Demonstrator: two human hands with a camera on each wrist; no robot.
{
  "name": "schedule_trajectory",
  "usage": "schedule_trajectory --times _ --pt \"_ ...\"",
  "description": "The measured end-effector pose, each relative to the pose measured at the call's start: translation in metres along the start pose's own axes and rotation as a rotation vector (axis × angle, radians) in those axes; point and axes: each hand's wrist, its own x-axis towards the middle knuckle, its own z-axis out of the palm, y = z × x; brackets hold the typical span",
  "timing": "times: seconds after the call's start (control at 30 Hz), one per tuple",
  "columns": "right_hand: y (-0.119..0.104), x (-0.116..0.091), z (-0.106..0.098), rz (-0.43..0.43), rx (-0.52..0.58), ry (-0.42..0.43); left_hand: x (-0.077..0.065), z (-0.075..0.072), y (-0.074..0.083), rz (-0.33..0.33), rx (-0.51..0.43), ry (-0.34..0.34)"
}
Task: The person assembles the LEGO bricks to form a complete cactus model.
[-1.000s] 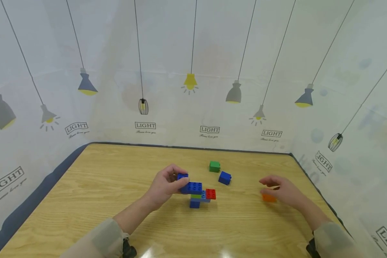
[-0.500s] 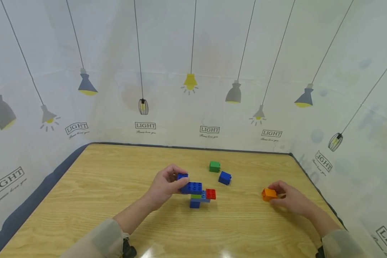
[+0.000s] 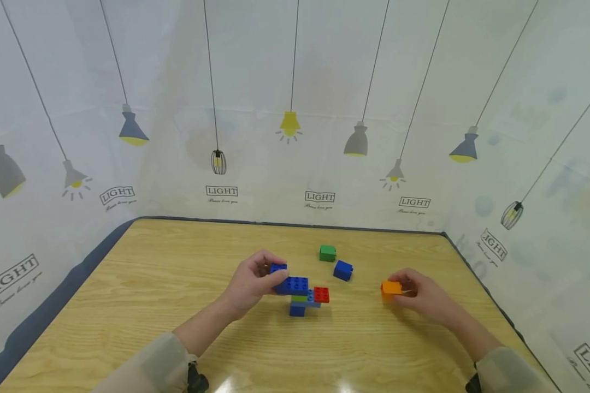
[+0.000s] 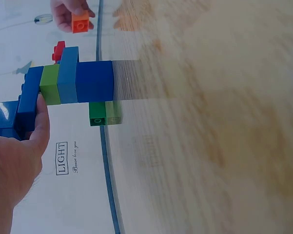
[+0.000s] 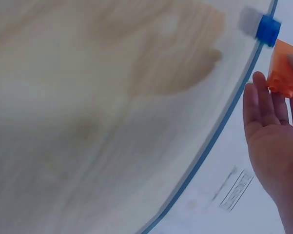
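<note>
My left hand [image 3: 249,286] grips the blue upper part of a toy brick assembly [image 3: 295,286] near the middle of the table. Below that blue part come a lime green brick [image 4: 50,84], a light blue brick [image 4: 68,78] and a dark blue brick [image 4: 95,81] at the bottom. A red brick [image 3: 321,295] sits on the assembly's right end. To the right, my right hand [image 3: 425,296] pinches an orange brick [image 3: 391,291] between thumb and fingers. In the right wrist view, the studs of the orange brick [image 5: 284,73] point toward the fingers.
A green brick [image 3: 327,253] and a loose blue brick [image 3: 343,271] lie on the wooden table [image 3: 187,256] behind the assembly, both on their sides. A cloth wall [image 3: 255,207] printed with lamps surrounds the table's far and side edges.
My right hand has taken hold of the orange brick and moved it left, toward the assembly. The left hand and the assembly have stayed in place.
</note>
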Motion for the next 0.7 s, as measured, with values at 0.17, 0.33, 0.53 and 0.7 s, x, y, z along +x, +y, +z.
schedule_trajectory --times 0.17,0.33,0.53,0.7 --pt "-0.023 0.01 0.016 -0.026 0.081 -0.037 0.0 0.0 0.001 -0.001 0.002 -0.001" --pt "-0.049 0.017 0.032 -0.079 0.101 -0.054 0.0 0.001 0.002 0.003 0.004 -0.003" --pt "-0.068 0.025 0.048 -0.13 0.121 -0.052 0.0 0.001 0.002 0.002 0.002 -0.003" --pt "-0.078 0.031 0.059 -0.138 0.24 -0.103 -0.001 0.001 0.002 0.004 0.002 0.005"
